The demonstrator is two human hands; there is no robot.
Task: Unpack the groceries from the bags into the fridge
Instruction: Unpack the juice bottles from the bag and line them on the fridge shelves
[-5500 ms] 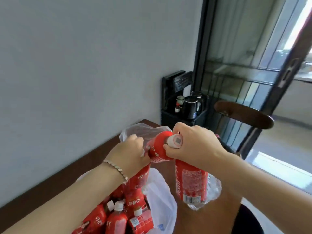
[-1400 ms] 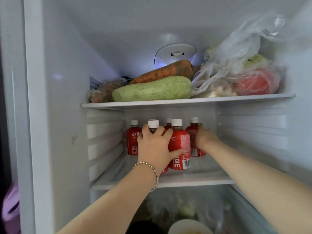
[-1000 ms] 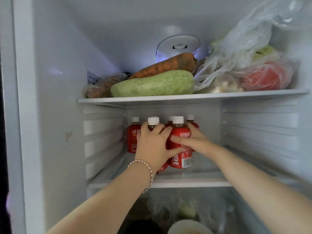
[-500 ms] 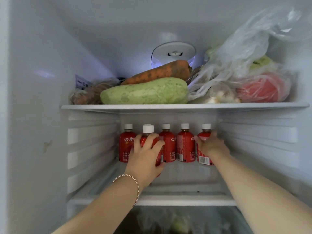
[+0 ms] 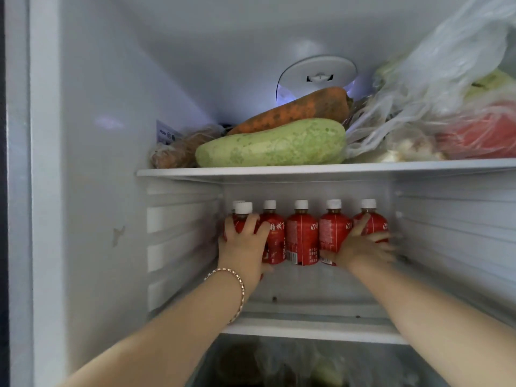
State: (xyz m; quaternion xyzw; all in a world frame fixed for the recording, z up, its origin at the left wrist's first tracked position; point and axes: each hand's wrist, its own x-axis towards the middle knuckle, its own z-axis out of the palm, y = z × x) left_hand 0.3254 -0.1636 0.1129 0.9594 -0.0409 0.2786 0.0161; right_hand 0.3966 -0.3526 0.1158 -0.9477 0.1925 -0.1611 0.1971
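Inside the open fridge, several red bottles [image 5: 303, 236] with white caps stand in a row at the back of the middle shelf [image 5: 307, 328]. My left hand [image 5: 243, 247] grips the front bottle [image 5: 240, 221] at the left end, which stands just ahead of another bottle. My right hand [image 5: 360, 247], blurred, wraps its thumb and fingers round the rightmost bottle [image 5: 374, 222]. Both forearms reach in over the shelf's front edge.
The upper shelf [image 5: 307, 169] carries a pale green squash [image 5: 273, 143], a large carrot [image 5: 296, 110], a wrapped brown item [image 5: 178, 149] and plastic bags of produce [image 5: 446, 79]. Below the middle shelf is a dark drawer [image 5: 279, 364] with bagged items. Ribbed fridge walls stand on both sides.
Earlier both hands took bottles from a bag on a table. Over the last second the bottles were spread into a row; my left hand moved its bottle to the left end, my right to the right end.
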